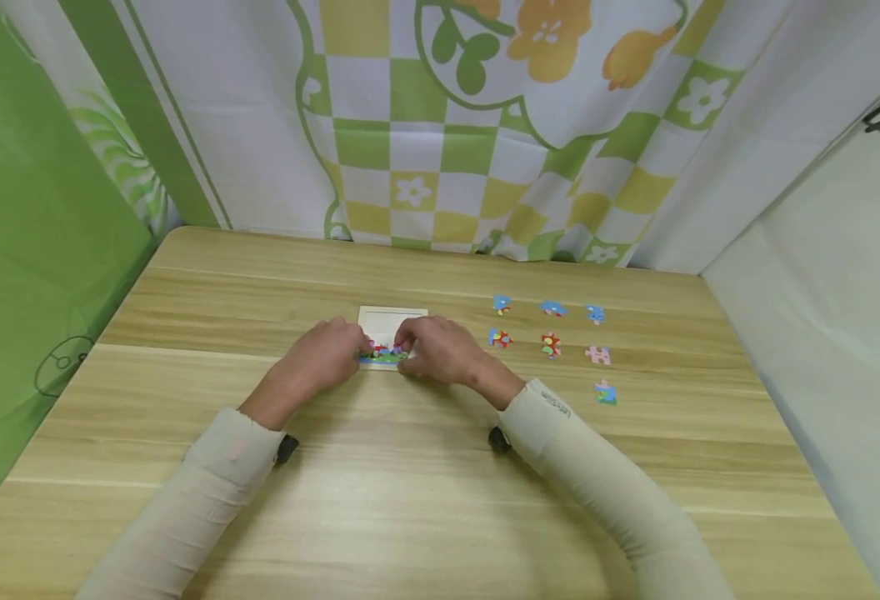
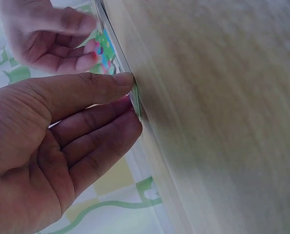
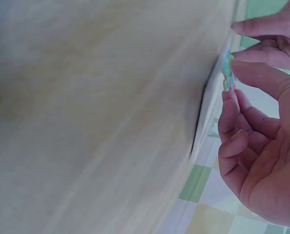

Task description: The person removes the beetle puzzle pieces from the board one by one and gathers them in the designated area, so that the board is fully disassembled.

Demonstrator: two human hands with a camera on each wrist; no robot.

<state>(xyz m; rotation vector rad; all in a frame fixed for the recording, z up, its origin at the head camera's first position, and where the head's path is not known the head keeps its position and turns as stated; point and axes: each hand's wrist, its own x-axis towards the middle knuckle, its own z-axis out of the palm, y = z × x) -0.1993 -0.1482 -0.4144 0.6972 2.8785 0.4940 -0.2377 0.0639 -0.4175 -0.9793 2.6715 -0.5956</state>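
A pale puzzle board [image 1: 391, 321] lies on the table, with colourful jigsaw pieces [image 1: 380, 357] along its near edge. My left hand [image 1: 331, 354] grips the board's left side between thumb and fingers; in the left wrist view a sliver of green shows between the left fingertips [image 2: 130, 117]. Over the board's near right part is my right hand [image 1: 443, 350]. In the right wrist view, its thumb and fingers pinch a green and blue jigsaw piece [image 3: 228, 73], held at the board. The right hand partly hides the board's right side.
Several loose jigsaw pieces lie spread out to the right, among them a blue one [image 1: 553, 308], a red one [image 1: 551, 345], a pink one [image 1: 598, 355] and a blue-green one [image 1: 606, 393]. A patterned curtain [image 1: 417, 150] hangs behind the wooden table [image 1: 395, 500].
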